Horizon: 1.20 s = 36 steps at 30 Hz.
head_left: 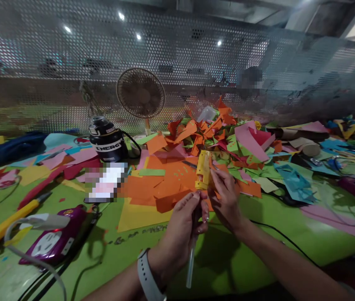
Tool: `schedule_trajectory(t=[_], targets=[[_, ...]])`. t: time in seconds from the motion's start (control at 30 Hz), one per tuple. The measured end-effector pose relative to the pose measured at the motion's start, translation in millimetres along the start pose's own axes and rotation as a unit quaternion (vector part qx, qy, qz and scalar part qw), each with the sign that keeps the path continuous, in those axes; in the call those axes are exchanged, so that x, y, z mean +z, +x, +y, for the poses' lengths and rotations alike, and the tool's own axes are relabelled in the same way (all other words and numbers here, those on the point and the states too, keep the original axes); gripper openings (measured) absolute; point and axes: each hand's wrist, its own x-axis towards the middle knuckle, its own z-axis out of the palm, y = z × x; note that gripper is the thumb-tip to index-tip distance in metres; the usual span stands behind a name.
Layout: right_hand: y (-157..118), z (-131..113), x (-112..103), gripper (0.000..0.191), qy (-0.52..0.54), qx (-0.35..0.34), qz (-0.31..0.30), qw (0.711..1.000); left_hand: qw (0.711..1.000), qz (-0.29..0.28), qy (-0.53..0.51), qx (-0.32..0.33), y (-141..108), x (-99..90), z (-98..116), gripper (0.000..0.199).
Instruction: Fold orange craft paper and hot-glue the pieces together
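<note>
Left hand: the left hand [180, 225] is holding the stick [190, 265], its thumb and fingers closing together around it just below the glue gun; the clear lower end is sticking out under the palm.
Right hand: the right hand [227, 200] is gripping the glue gun [202, 169] from its right side, fingers clamping on the yellow body.
Glue gun: it is pointing its near end down at the left fingertips, above the orange paper [144, 190]; whether they are touching it, I cannot tell.
Watch: a pale watch [148, 274] is circling the left wrist.
Left side: a purple power strip [55, 242] is lying on the green table [127, 267], with a yellow cutter [11, 223] lying beside it.
Behind: a dark bottle [110, 146] is standing near a blurred phone [108, 182]; a fan [141, 94] is standing farther back, and a scrap pile [196, 131] is spreading to its right.
</note>
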Motion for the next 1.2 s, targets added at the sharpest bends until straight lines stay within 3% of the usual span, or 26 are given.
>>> schedule_trajectory(t=[0.2,0.37,0.5,0.67,0.93,1.2], targets=[[-3.1,3.1,2.5,0.069,0.0,-0.01,-0.006,1.0,1.0,0.004,-0.009,-0.028,4.6,-3.6,3.9,0.022],[-6.5,0.0,5.6,0.052,0.049,0.063,-0.022,0.997,0.999,-0.049,0.016,-0.002,6.1,-2.4,1.0,0.021],[-7.1,0.9,4.5,0.049,0.066,0.094,-0.058,0.992,0.997,-0.07,0.017,0.012,5.3,-1.7,0.8,0.026],[-4.3,4.6,3.3,0.051,0.036,0.057,-0.006,0.998,0.998,-0.06,0.018,-0.007,6.5,-3.1,1.9,0.024],[-0.9,1.9,-1.1,0.068,0.007,0.007,-0.016,1.0,0.998,-0.035,0.048,0.016,6.9,-2.9,-2.2,0.021],[-2.6,-0.5,-0.1,0.066,0.013,0.014,-0.015,1.0,0.998,0.0,0.063,0.026,6.2,-0.9,-1.0,0.024]])
